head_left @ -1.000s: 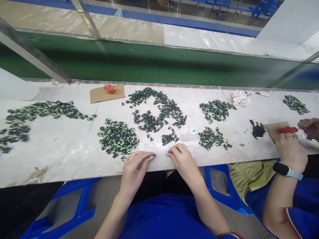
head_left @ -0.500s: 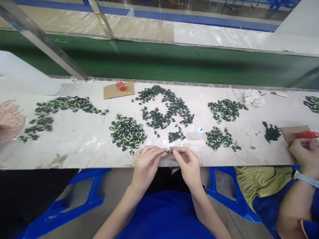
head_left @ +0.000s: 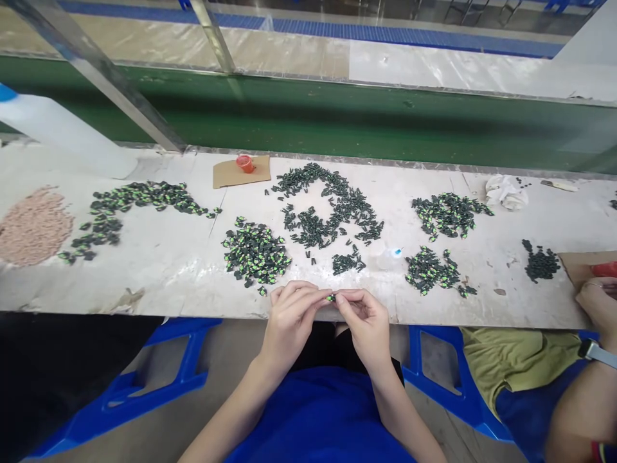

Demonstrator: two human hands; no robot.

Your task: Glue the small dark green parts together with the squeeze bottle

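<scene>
A small black-and-green piece (head_left: 331, 298) is pinched in the fingertips of my left hand (head_left: 295, 315), just over the table's front edge. The fingertips of my right hand (head_left: 362, 314) are closed against the same piece from the other side; whether they hold a second small part is hidden. Close by on the left lies a heap of black-and-green pieces (head_left: 255, 254). Straight ahead are a few small dark parts (head_left: 348, 261) and, behind them, a larger ring-shaped spread of dark parts (head_left: 354, 209). A small clear bottle with a blue tip (head_left: 389, 258) is beyond my right hand.
On cardboard stands a red cup (head_left: 245, 164). More black-and-green heaps (head_left: 448, 214) lie to the right, and a pinkish pile (head_left: 36, 225) lies far left beside a white jug (head_left: 72, 132). A co-worker's hand (head_left: 598, 302) is at the right edge. Blue stools (head_left: 187, 360) flank me.
My hands have come together, closing the gap between their fingertips at the small piece. The view has shifted left, showing more of the pinkish pile and the jug.
</scene>
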